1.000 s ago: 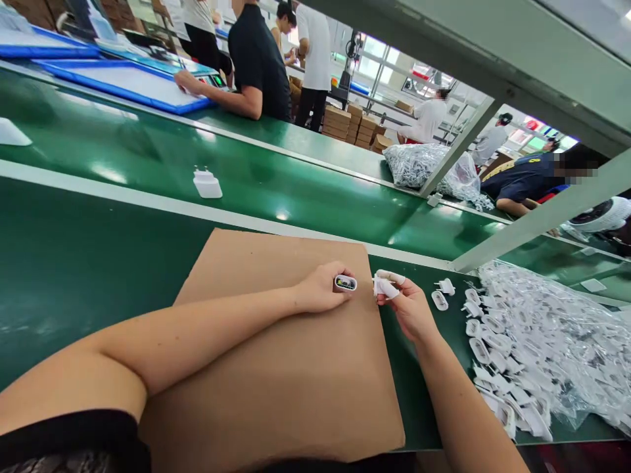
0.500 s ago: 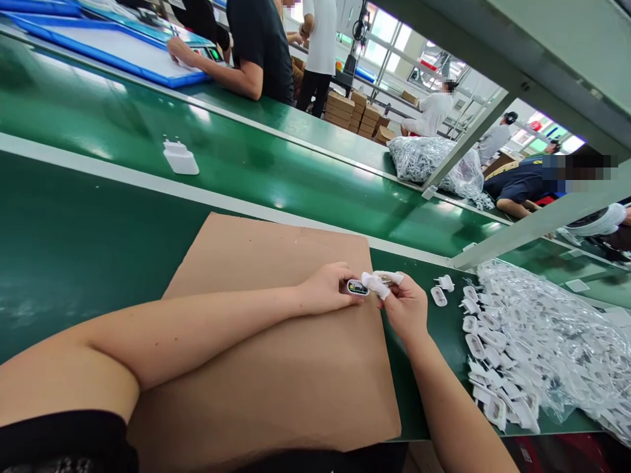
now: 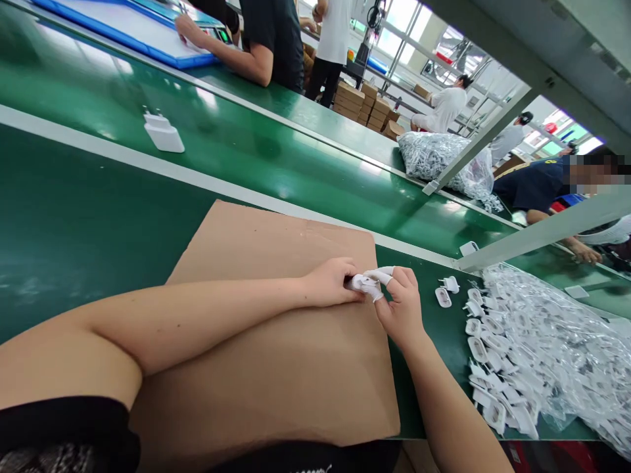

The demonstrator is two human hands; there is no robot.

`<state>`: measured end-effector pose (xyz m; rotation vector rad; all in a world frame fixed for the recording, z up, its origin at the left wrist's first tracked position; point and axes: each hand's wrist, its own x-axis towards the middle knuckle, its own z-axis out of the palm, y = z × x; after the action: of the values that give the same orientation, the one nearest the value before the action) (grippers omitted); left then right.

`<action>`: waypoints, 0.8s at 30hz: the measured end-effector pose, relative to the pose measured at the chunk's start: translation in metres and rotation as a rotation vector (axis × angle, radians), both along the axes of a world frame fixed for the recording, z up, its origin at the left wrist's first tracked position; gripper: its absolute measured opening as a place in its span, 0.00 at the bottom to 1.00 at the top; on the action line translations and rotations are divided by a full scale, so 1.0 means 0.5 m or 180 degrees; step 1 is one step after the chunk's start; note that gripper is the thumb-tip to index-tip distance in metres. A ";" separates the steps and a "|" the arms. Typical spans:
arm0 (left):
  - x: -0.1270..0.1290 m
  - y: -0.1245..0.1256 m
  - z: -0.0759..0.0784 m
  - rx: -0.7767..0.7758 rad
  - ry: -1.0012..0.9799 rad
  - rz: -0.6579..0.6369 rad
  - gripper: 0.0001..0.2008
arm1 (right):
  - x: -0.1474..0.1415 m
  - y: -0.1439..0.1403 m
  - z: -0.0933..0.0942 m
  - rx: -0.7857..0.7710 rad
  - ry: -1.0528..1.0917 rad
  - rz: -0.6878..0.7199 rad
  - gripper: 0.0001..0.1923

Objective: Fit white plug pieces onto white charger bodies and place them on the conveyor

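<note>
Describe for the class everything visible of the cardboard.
The cardboard is a plain brown, matte sheet with mostly straight edges and a faint crease or tape mark near its far edge. It lies on the green table, beside the pale strip. The left forearm and left hand hide part of it, though whether they touch it cannot be told; dark clothing hides some of its near edge.

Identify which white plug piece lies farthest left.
The lone plug on the green belt, at upper left; the other white pieces are at the left hand or right of the cardboard sheet.
</note>
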<state>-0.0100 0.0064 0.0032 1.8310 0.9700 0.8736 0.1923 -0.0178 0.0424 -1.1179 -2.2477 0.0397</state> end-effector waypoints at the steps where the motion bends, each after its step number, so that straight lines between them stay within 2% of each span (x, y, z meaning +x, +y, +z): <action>1: 0.000 0.000 0.000 0.0008 -0.0033 0.0007 0.11 | -0.001 -0.001 0.001 0.0039 -0.0095 -0.0028 0.10; 6: 0.000 -0.001 -0.001 -0.0116 -0.0168 -0.0023 0.11 | -0.006 0.003 0.009 0.0089 -0.0452 -0.0132 0.09; 14: -0.006 0.001 0.007 -0.0213 -0.0119 -0.0209 0.11 | 0.000 0.008 0.010 -0.0003 -0.0440 -0.0054 0.09; 18: -0.002 -0.002 0.005 -0.0071 -0.0055 -0.0052 0.11 | -0.003 0.008 -0.013 -0.0303 -0.0045 -0.0283 0.08; 21: 0.003 -0.008 0.000 0.0099 0.0001 0.0031 0.12 | -0.001 0.007 -0.033 -0.0491 0.0393 -0.0224 0.09; 24: 0.009 -0.015 -0.001 0.0202 0.0034 0.0039 0.13 | 0.024 0.013 -0.036 -0.0590 0.0524 -0.0191 0.15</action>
<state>-0.0055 -0.0013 0.0026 1.8869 0.9712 0.9124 0.2044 -0.0110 0.0243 -1.2311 -2.0953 0.3099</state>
